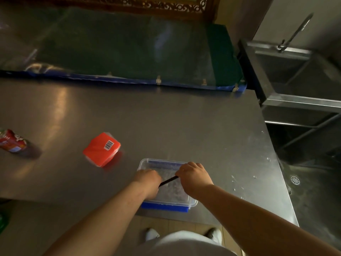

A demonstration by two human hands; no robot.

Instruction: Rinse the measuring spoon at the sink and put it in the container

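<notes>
A clear plastic container point(147, 161) with blue clips stands near the front edge of the steel counter. Both my hands are over it. A thin black handle, the measuring spoon point(168, 181), runs between them above the container. My right hand point(195, 177) is closed on its upper right end. My left hand point(149, 182) is closed at its lower left end, and that end is hidden under the fingers. The spoon's bowl is not visible. The sink point(302, 100) with its tap point(295, 33) lies to the right of the counter.
A red packet with a barcode point(102, 148) lies left of the container. A red can point(12, 141) lies on its side at the far left. Water drops dot the counter's right edge point(267, 159). A floor drain point(295, 180) is below right. A green-covered table point(129, 47) stands behind.
</notes>
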